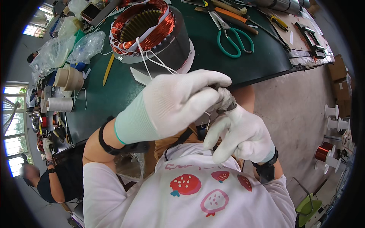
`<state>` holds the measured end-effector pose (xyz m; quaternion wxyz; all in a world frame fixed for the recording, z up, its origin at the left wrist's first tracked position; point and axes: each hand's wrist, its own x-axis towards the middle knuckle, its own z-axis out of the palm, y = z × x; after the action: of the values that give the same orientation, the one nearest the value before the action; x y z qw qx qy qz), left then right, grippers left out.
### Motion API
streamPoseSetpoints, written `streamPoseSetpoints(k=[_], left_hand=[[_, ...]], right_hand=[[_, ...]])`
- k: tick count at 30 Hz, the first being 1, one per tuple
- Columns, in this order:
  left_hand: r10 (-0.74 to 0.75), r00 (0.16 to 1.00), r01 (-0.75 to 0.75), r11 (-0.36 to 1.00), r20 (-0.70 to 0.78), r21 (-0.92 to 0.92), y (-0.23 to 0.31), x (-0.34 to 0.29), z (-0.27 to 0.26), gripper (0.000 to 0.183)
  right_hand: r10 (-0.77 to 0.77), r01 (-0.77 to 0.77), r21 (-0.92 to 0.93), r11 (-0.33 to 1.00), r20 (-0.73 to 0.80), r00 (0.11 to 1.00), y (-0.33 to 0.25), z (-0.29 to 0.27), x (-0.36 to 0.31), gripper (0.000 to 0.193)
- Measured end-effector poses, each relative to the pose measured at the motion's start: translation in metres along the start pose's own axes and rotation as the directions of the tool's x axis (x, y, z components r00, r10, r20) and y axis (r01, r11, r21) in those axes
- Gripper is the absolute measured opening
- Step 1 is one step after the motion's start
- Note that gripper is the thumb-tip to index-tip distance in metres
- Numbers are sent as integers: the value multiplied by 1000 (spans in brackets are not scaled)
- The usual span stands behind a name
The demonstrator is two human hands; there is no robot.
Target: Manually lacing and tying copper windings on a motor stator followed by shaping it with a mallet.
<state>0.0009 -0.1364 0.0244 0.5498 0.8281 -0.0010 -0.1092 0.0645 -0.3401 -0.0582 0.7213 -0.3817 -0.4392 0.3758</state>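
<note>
My left hand (182, 100), in a white glove with a teal cuff, is closed, thumb and fingers pinching around the raised index finger of my right hand. That finger has a grey, soiled-looking covering (227, 99) with a dark band; whatever lies in the pinch is hidden. My right hand (243, 135), also white-gloved, has its other fingers bent loosely and apart. A thin white cord end (207, 121) hangs between the hands. Beyond them stands a motor stator (161, 45) with copper windings (167, 24); white lacing cord (150, 57) trails from it behind my left hand.
Teal-handled scissors (234, 41) and hand tools lie on the green table (125, 89). A yellow stick (108, 69), cord spools (61, 104) and plastic bags (85, 47) are at left. Another person (53, 182) works at far left. Wire spools (326, 152) are by the right wall.
</note>
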Motion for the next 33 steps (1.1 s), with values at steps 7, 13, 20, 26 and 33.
streamPoseSetpoints(k=[7,13,20,26,33], left_hand=[[371,922,-347,917,-106,195,-16,-1,6,40],[590,807,-569,789,-30,229,-34,7,0,37],[247,821,-381,909,-515,-171,-40,-12,6,32],[342,912,-316,938,-226,144,-36,-23,21,68],[341,937,-326,929,-68,175,-16,-17,23,52]], right_hand=[[-28,43,129,991,-121,992,7,4,-7,50],[-29,38,596,802,-25,999,8,-4,-12,44],[-76,86,329,940,-44,996,8,-3,-18,39],[-130,120,-281,952,-18,991,5,5,-12,22],[-290,319,-666,674,158,944,15,-4,-9,21]])
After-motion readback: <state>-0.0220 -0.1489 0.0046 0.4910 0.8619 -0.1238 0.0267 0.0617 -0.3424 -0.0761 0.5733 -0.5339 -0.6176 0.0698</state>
